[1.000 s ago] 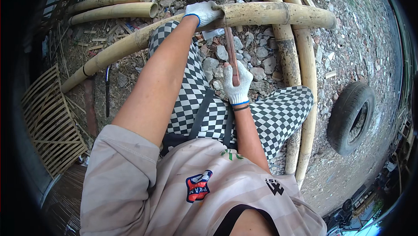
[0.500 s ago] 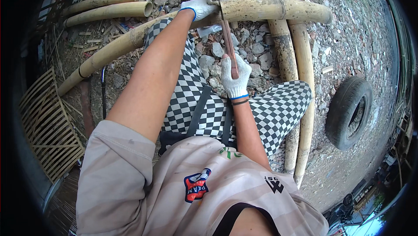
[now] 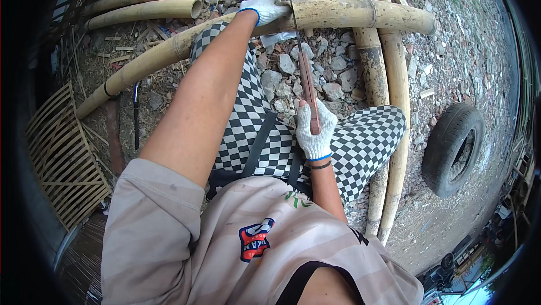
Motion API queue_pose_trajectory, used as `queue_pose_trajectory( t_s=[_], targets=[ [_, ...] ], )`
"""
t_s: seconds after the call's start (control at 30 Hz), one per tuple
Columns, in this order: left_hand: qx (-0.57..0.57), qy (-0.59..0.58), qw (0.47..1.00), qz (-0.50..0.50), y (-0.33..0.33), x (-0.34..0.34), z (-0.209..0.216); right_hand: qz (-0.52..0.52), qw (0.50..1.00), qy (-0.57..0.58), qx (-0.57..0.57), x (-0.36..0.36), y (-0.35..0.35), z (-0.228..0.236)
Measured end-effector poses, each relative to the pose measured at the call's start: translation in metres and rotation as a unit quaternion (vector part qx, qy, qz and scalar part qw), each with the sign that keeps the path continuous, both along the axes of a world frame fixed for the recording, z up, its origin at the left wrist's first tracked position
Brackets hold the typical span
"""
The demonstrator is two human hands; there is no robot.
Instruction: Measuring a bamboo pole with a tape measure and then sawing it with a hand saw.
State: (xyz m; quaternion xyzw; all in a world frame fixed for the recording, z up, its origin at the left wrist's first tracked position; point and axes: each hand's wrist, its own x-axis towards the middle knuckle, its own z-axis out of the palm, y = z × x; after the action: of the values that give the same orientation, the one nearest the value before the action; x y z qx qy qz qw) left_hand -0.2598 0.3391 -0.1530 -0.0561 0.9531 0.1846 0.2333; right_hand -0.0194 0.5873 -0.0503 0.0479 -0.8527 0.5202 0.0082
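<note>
A thick bamboo pole (image 3: 332,13) lies crosswise in front of me, its left part curving down past my left knee. My left hand (image 3: 265,10), in a white knitted glove with a blue cuff, is wrapped over the pole just left of the saw blade. In my right hand (image 3: 315,130), gloved the same way, is the wooden handle of a hand saw (image 3: 306,74). Its thin blade runs away from me across the pole, right beside the left glove. How deep the blade sits in the bamboo I cannot tell.
Two bamboo poles (image 3: 375,79) run lengthwise under the crosswise pole at right. Cut bamboo pieces (image 3: 152,11) lie at far left. A tyre (image 3: 453,150) rests on the right, a slatted bamboo panel (image 3: 65,161) on the left. Broken stones (image 3: 338,71) cover the ground between my knees.
My right hand has drawn the saw back toward my body and slightly right. The left hand stays on the pole; the whole view has shifted a little.
</note>
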Motion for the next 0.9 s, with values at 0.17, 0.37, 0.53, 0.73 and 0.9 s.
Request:
queue_pose_trajectory(
  t_s=[0.17, 0.37, 0.53, 0.73, 0.9],
  targets=[
    [0.036, -0.029, 0.997, -0.061, 0.01, -0.005, 0.018, -0.016, 0.998, -0.06, -0.021, -0.055, -0.019, -0.001],
    [-0.006, -0.018, 1.0, -0.017, 0.004, 0.006, 0.014, 0.004, 0.999, -0.032, 0.01, -0.002, -0.003, 0.022],
    [0.037, -0.053, 0.997, -0.048, 0.009, -0.007, 0.011, -0.012, 0.998, -0.064, -0.026, -0.03, -0.012, 0.016],
    [0.032, -0.034, 0.998, -0.043, 0.003, -0.007, 0.008, -0.013, 0.996, -0.077, -0.037, -0.013, 0.0, 0.025],
    [0.016, -0.02, 0.999, -0.029, -0.002, -0.006, -0.01, 0.008, 0.997, -0.072, -0.028, -0.018, -0.003, 0.031]
  ],
)
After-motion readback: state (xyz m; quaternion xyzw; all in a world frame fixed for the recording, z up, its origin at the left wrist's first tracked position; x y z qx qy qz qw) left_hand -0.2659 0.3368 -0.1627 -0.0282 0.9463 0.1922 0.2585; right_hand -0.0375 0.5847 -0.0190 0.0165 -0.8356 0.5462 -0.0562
